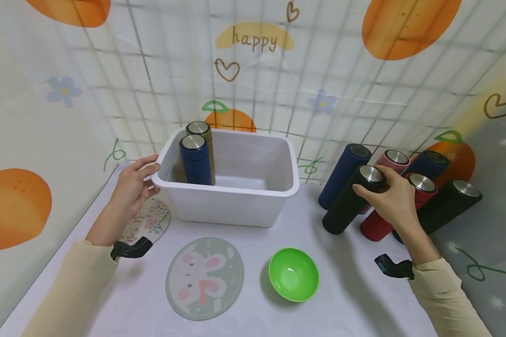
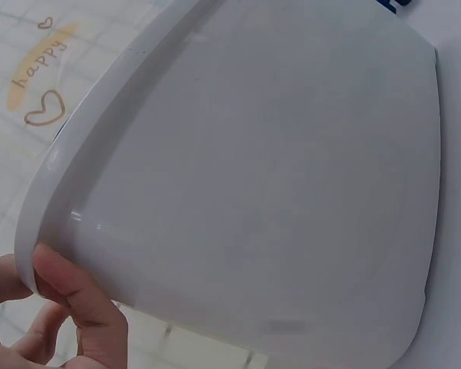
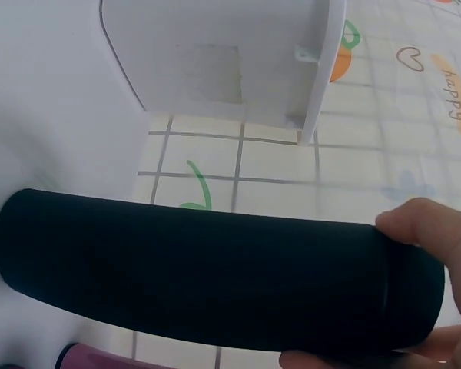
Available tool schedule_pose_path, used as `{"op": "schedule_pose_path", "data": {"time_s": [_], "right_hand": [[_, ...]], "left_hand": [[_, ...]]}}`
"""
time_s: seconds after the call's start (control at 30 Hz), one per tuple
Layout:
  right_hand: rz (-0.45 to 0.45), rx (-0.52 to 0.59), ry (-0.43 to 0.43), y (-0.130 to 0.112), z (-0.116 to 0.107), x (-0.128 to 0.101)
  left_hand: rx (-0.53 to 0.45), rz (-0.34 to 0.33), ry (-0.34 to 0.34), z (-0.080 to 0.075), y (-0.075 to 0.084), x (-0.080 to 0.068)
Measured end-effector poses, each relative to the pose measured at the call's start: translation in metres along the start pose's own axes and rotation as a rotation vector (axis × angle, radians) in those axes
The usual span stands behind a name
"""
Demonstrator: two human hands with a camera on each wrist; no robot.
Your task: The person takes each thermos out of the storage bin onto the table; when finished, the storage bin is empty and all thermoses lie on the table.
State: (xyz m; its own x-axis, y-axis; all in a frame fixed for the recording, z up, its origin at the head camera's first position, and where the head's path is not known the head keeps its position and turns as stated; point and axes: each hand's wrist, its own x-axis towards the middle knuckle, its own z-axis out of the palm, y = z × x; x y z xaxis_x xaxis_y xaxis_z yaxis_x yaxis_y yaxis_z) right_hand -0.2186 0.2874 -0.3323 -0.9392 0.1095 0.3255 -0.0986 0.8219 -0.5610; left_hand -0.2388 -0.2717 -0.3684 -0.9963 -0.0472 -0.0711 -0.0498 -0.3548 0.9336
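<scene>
Step judged: picking next flask. Right hand (image 1: pixel 394 196) grip curled round black steel-capped flask (image 1: pixel 352 201), right of white plastic bin (image 1: pixel 236 187). Left hand (image 1: pixel 132 187) pinches bin rim. Next likely: lift flask, set upright beside 2 flasks (image 1: pixel 197 158) inside bin.

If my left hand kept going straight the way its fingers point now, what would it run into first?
The left hand already grips the corner rim of the white bin. Going on, it would likely meet the blue flask standing just inside that corner, though depth is hard to judge.

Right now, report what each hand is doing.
Left hand: grips the white bin by its rim.
Right hand: grips the black flask near its cap.
</scene>
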Motion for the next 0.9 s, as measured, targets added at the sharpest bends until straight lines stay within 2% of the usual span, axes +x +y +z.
{"op": "schedule_pose_path", "data": {"time_s": [0.33, 0.53, 0.77, 0.9], "right_hand": [[0.010, -0.035, -0.011, -0.002, -0.004, -0.001], [-0.012, 0.012, 0.051, -0.009, -0.012, -0.002], [-0.043, 0.000, 0.150, -0.023, -0.022, -0.005], [-0.055, 0.057, 0.190, -0.033, -0.025, -0.007]], "left_hand": [[-0.011, 0.001, -0.003, -0.002, -0.001, 0.001], [-0.013, 0.001, -0.008, -0.001, 0.000, 0.001], [-0.003, -0.002, -0.007, 0.000, 0.000, 0.000], [-0.002, 0.000, -0.005, -0.001, 0.000, 0.000]]}}
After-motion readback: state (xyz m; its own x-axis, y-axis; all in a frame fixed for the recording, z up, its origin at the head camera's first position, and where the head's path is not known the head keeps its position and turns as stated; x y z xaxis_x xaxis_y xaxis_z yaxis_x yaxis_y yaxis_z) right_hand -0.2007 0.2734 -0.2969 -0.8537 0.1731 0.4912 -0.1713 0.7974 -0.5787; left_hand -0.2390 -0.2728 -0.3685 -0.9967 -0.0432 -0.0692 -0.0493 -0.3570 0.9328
